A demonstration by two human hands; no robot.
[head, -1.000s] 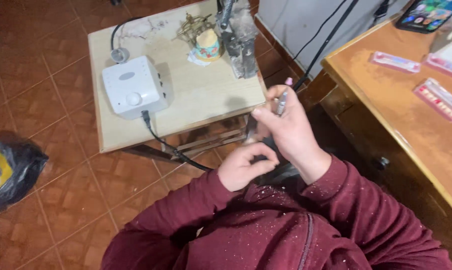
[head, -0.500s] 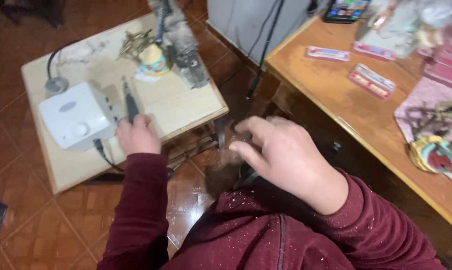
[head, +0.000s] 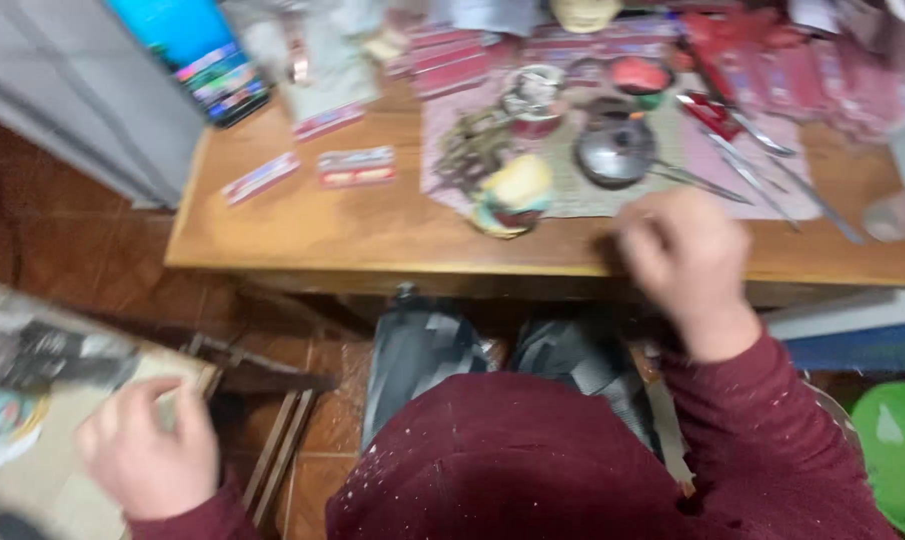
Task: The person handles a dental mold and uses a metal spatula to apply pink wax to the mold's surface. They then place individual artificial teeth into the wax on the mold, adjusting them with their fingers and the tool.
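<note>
Over a red tile floor, the right hand [head: 687,262] rests curled at the wooden desk [head: 372,235] edge (too blurry to tell its grip), the left hand [head: 147,455], lower left, loosely curled on the small table [head: 32,480].

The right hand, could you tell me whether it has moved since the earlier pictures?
Yes. The right hand was in front of the chest before; now it is at the near edge of the wooden desk, just below the round metal lid.

left hand [head: 147,460] low, fingers curled; right hand [head: 687,265] raised forward, blurred.
</note>
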